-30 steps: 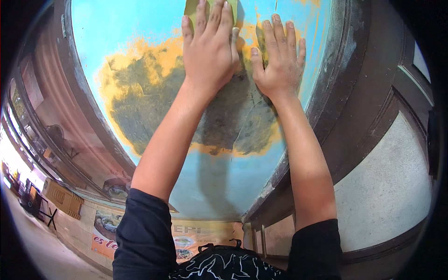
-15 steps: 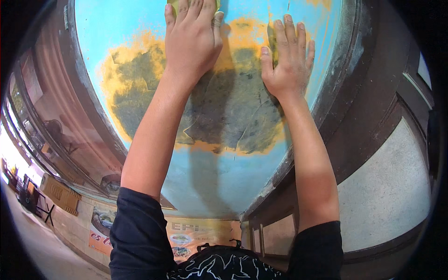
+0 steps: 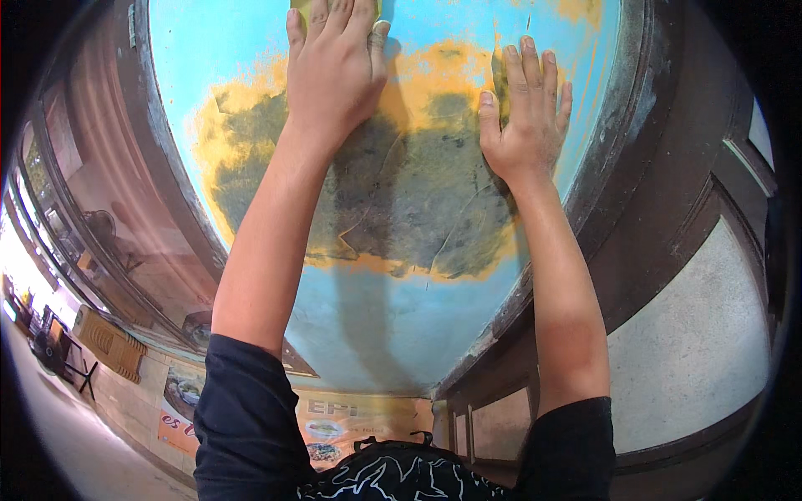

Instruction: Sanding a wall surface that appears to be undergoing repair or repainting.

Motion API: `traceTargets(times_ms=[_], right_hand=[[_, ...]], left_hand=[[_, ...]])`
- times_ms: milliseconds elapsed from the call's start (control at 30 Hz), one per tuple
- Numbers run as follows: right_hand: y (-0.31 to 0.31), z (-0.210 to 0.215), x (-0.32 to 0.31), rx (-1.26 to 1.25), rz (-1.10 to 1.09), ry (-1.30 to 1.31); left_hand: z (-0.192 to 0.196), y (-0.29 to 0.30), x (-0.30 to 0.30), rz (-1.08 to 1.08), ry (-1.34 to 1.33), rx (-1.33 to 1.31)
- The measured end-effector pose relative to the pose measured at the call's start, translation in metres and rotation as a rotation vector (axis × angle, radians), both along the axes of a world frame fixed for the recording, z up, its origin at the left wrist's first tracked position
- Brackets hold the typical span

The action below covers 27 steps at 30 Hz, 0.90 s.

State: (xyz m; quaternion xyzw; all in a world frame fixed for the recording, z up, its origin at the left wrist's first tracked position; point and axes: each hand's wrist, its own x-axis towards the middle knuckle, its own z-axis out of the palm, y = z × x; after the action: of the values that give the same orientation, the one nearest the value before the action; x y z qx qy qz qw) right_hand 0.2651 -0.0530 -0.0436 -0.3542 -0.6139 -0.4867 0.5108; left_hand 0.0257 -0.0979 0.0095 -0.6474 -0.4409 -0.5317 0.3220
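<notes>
Both hands had slid a little further up the wall since the frame before, the left leading. Two hands were at work and one pad. The left hand [image 3: 334, 71] lay flat, fingers spread and unclenched, pressing a yellow-green sanding pad [image 3: 301, 7] against the blue wall [image 3: 401, 334]; only a sliver of the pad peeked out past the fingertips, so its long axis could not be told. The right hand [image 3: 526, 117] rested open-palmed beside it on the scraped grey-and-orange patch [image 3: 418, 209], grasping nothing.
</notes>
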Motion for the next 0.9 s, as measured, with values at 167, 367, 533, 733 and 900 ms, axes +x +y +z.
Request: traceTargets(times_ms=[167, 367, 533, 733, 900], right_hand=[[-0.001, 0.001, 0.001, 0.000, -0.015, 0.000], [-0.001, 0.000, -0.002, 0.022, 0.002, -0.011], [-0.001, -0.001, -0.004, 0.020, -0.004, -0.008], [0.005, -0.003, -0.004, 0.044, 0.022, -0.008], [0.005, -0.003, -0.008, 0.043, 0.010, -0.007]], left_hand=[[-0.069, 0.027, -0.008, 0.048, 0.043, 0.219], [-0.055, 0.026, -0.014, 0.060, 0.058, 0.201], [-0.035, 0.024, -0.025, 0.047, 0.083, 0.248], [-0.100, 0.021, -0.024, 0.064, 0.044, 0.134], [-0.048, 0.029, -0.039, 0.074, 0.081, 0.282]])
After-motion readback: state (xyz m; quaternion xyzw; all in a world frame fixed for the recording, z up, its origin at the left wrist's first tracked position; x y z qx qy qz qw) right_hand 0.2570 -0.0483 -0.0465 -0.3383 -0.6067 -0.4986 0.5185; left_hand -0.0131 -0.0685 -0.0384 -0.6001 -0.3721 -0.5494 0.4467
